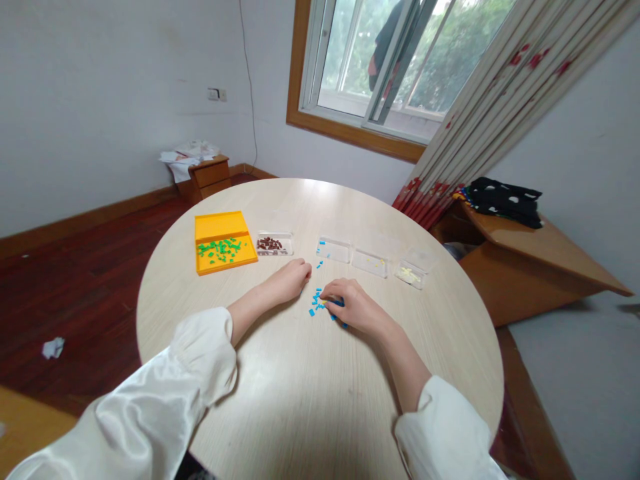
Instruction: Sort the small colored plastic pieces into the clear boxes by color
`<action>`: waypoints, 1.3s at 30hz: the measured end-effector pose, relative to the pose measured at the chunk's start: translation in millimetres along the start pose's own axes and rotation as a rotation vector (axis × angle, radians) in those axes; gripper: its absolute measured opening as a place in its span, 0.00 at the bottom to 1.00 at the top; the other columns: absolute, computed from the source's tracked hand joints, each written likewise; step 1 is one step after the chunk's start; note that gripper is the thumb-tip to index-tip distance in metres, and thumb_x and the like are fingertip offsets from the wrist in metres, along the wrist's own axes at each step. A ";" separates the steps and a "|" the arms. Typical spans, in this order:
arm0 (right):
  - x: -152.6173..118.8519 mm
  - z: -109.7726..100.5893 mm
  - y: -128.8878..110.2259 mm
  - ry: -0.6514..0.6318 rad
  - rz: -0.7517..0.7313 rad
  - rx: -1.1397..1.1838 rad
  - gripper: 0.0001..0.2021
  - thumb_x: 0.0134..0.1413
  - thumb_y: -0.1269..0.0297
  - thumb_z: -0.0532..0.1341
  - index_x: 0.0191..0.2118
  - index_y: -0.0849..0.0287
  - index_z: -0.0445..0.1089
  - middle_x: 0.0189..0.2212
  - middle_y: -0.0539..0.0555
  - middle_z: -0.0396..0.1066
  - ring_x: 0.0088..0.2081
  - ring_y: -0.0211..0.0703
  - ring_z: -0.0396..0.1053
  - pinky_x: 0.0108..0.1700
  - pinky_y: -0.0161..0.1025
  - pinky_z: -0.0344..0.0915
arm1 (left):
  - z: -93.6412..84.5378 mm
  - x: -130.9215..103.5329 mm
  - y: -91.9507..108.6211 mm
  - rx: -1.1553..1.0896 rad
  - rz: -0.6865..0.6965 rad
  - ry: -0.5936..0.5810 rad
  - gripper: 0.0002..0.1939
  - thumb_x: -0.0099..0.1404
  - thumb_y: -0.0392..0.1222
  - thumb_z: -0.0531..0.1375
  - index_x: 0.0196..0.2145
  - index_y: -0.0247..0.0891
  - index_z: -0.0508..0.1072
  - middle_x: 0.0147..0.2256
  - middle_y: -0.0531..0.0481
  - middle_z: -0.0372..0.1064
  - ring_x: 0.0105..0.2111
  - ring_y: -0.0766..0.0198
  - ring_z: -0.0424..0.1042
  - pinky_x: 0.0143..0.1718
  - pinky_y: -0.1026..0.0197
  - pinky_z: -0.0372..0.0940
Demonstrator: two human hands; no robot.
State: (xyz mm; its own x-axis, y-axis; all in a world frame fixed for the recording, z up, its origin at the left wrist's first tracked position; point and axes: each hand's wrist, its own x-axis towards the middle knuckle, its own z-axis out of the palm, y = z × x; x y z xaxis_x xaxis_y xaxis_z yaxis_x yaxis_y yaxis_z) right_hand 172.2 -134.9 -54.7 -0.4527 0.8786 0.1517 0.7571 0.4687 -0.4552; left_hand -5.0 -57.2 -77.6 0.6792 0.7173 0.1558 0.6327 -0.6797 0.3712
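Small blue building pieces [315, 303] lie scattered in a loose group on the round table. Over their right side bends my right hand [353, 305], thumb and fingers closed around a small yellow piece [324, 302] at the fingertips. Part of the group is hidden beneath this hand. My left hand [294, 280] rests on the table to the left of the pieces, fingers curled into a loose fist; whatever it holds, if anything, is hidden. Just beyond it, a few stray blue pieces [319, 265] lie near a clear box [334, 251] with several blue pieces inside.
The round table [280, 393] carries an open yellow case [226, 265] of green pieces, a clear box of brown pieces [270, 244], a clear box [370, 263] with few yellow pieces, and one of cream pieces [410, 275]. A person [387, 47] stands outside the window.
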 end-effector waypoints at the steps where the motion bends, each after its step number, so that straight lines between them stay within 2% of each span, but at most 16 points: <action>1: 0.5 1.1 0.6 0.005 -0.003 0.004 0.09 0.48 0.78 0.60 0.33 0.60 0.74 0.34 0.55 0.75 0.38 0.42 0.69 0.45 0.41 0.61 | -0.2 0.1 0.0 -0.005 -0.001 -0.001 0.11 0.62 0.30 0.48 0.35 0.32 0.70 0.35 0.42 0.67 0.37 0.60 0.66 0.40 0.60 0.62; 9: 3.4 4.4 -1.3 0.031 0.016 0.018 0.08 0.48 0.80 0.59 0.29 0.62 0.74 0.29 0.54 0.75 0.32 0.39 0.69 0.38 0.36 0.62 | -1.6 0.5 0.2 -0.021 -0.009 0.014 0.10 0.60 0.30 0.50 0.34 0.32 0.71 0.35 0.42 0.67 0.37 0.59 0.67 0.39 0.60 0.62; 16: 2.2 3.8 -6.6 0.064 0.042 -0.030 0.07 0.48 0.79 0.59 0.29 0.62 0.72 0.28 0.53 0.74 0.31 0.39 0.68 0.38 0.36 0.61 | -0.8 -0.4 -0.2 -0.020 -0.008 0.029 0.11 0.60 0.29 0.50 0.31 0.33 0.71 0.33 0.44 0.66 0.35 0.61 0.66 0.37 0.61 0.61; 24: 3.0 3.8 -7.6 0.066 0.041 -0.060 0.08 0.47 0.80 0.57 0.29 0.62 0.70 0.28 0.53 0.72 0.31 0.38 0.66 0.37 0.36 0.60 | -1.8 -0.7 2.4 0.021 -0.026 0.008 0.09 0.61 0.29 0.49 0.33 0.33 0.68 0.34 0.44 0.66 0.35 0.61 0.65 0.36 0.62 0.60; 29: 4.5 4.6 -6.3 0.061 0.021 -0.021 0.10 0.45 0.83 0.57 0.28 0.62 0.70 0.28 0.52 0.70 0.32 0.38 0.65 0.39 0.36 0.60 | 0.3 -0.4 1.1 0.009 -0.005 0.014 0.09 0.60 0.28 0.48 0.33 0.33 0.67 0.34 0.44 0.66 0.35 0.61 0.65 0.36 0.62 0.59; 35: 4.3 8.9 -5.5 0.064 0.047 0.061 0.11 0.44 0.83 0.55 0.29 0.61 0.69 0.28 0.51 0.69 0.31 0.36 0.65 0.35 0.33 0.61 | 0.9 -1.0 0.4 -0.012 0.001 0.018 0.09 0.58 0.28 0.49 0.32 0.34 0.67 0.33 0.45 0.66 0.34 0.61 0.65 0.36 0.62 0.59; 37: 3.9 9.1 -5.2 0.079 0.042 0.075 0.11 0.43 0.82 0.55 0.29 0.61 0.68 0.27 0.51 0.69 0.30 0.36 0.65 0.35 0.33 0.61 | 0.5 -1.5 0.9 -0.010 -0.001 0.016 0.09 0.59 0.28 0.49 0.33 0.34 0.67 0.33 0.45 0.66 0.34 0.61 0.65 0.36 0.62 0.59; 39: 3.2 6.8 -1.5 0.150 0.036 0.087 0.10 0.44 0.81 0.55 0.29 0.60 0.68 0.27 0.50 0.69 0.30 0.36 0.65 0.35 0.34 0.61 | 0.4 -2.1 1.4 -0.010 -0.003 0.020 0.10 0.59 0.28 0.48 0.34 0.35 0.67 0.33 0.45 0.66 0.34 0.61 0.65 0.36 0.61 0.59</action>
State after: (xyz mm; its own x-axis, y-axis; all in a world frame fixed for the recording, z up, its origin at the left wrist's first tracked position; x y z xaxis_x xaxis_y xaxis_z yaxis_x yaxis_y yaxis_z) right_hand 166.5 -133.5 -59.5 -0.3454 0.9017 0.2602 0.7249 0.4324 -0.5362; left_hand -5.4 -59.7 -77.8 0.6701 0.7219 0.1727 0.6306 -0.6764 0.3806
